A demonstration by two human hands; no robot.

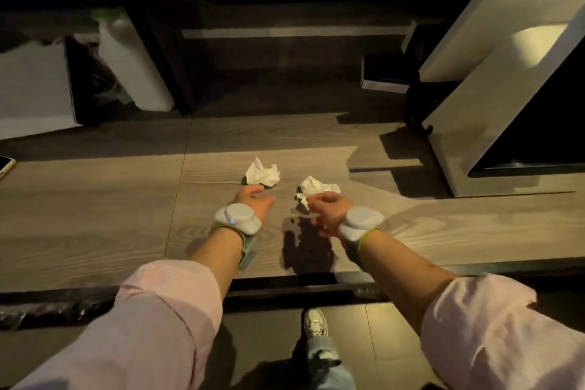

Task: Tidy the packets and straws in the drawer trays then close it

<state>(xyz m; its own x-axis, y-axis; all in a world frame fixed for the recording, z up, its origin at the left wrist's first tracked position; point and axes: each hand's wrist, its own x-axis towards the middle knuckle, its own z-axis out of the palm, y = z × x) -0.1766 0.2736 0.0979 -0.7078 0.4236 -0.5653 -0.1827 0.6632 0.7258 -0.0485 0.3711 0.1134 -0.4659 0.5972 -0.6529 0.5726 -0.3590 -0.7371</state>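
Two crumpled white tissues lie on the wooden counter (95, 215). My left hand (254, 199) rests on the counter just below the left tissue (262, 172), fingers loosely curled and holding nothing. My right hand (326, 207) is closed on the near edge of the right tissue (316, 188). Both wrists carry grey sensor bands. No drawer, packets or straws are visible in the head view.
A white roll of bags (133, 66) and a white sheet (31, 89) stand at the back left. A tall white appliance (506, 73) fills the right side. A phone (4, 165) lies at the left edge. A dark stain (305, 247) marks the counter near its front edge.
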